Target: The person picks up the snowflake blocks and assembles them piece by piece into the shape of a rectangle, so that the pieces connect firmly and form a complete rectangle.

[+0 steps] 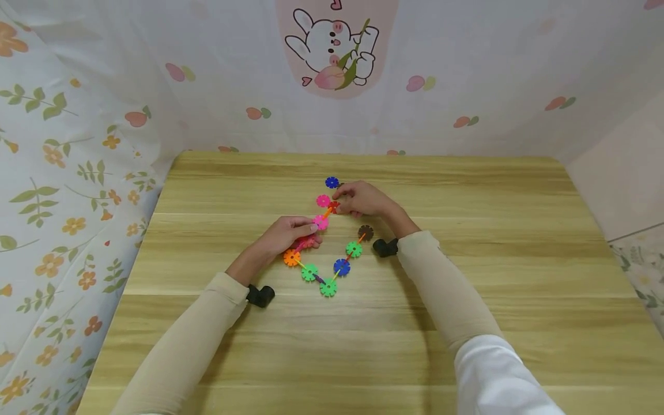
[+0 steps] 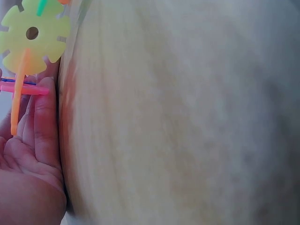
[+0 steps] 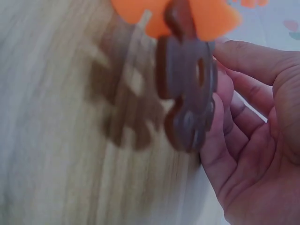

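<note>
A chain of notched plastic interlocking discs, slotted together at angles, lies across the table. My left hand (image 1: 291, 233) pinches a pink interlocking disc (image 1: 320, 222) on its left side, and the fingers also pass under nearby discs. An orange disc, edge-on, links that pink one to a red interlocking disc (image 1: 334, 207). My right hand (image 1: 365, 199) holds the red disc between thumb and fingers. In the right wrist view a dark reddish-brown disc (image 3: 190, 89) stands on edge at the fingertips, joined to an orange disc (image 3: 215, 18). A pale yellow disc (image 2: 33, 35) hangs above my left fingers.
The chain runs on through an orange disc (image 1: 292, 257), green discs (image 1: 328, 287) and a blue disc (image 1: 342, 267) to a brown disc (image 1: 365, 232). Beyond the hands lie another blue disc (image 1: 332, 182) and a pink disc (image 1: 323, 200). A patterned curtain (image 1: 207, 69) borders the wooden table (image 1: 337, 357).
</note>
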Demonstrator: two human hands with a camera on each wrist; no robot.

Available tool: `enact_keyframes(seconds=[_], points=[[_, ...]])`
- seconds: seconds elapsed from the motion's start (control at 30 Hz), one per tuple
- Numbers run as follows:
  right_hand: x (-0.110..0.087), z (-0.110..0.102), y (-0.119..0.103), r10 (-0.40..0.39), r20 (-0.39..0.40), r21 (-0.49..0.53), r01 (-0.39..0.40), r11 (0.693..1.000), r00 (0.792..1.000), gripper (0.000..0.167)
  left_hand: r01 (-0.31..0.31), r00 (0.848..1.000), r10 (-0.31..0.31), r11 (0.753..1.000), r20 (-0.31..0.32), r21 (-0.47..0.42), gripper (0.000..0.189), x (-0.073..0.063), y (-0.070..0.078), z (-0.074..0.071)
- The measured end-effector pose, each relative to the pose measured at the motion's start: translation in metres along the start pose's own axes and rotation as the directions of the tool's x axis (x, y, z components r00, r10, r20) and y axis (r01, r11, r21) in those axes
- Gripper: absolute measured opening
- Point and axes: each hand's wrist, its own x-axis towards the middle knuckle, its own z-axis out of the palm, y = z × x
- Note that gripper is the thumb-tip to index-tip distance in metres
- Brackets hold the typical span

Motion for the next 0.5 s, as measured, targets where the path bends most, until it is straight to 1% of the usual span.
enact_keyframes(seconds=[0.13, 0.23, 0.33, 0.5], points=[[0.0007, 0.0017, -0.0037, 0.007, -0.014, -0.033, -0.007, 0.999, 1.000, 0.024, -0.010, 1.000, 0.010, 1.000, 0.003, 0.016, 0.034, 0.0003, -0.0006, -0.0004], [0.0011, 0.0020, -0.0044, 0.018, -0.009, -0.035, -0.019, 0.999, 1.000, 0.019, -0.017, 1.000, 0.017, 1.000, 0.006, 0.008, 0.034, 0.0003, -0.0007, -0.0002], [0.0008, 0.0016, -0.0039, 0.033, 0.004, -0.027, -0.033, 0.999, 0.999, 0.019, -0.020, 1.000, 0.020, 1.000, 0.009, -0.001, 0.033, 0.0001, -0.0008, 0.0000], [0.0003, -0.0007, -0.0016, 0.053, 0.016, 0.009, -0.053, 0.999, 0.998, 0.023, -0.011, 1.000, 0.011, 1.000, 0.004, -0.016, 0.033, 0.0006, -0.0010, -0.0002]])
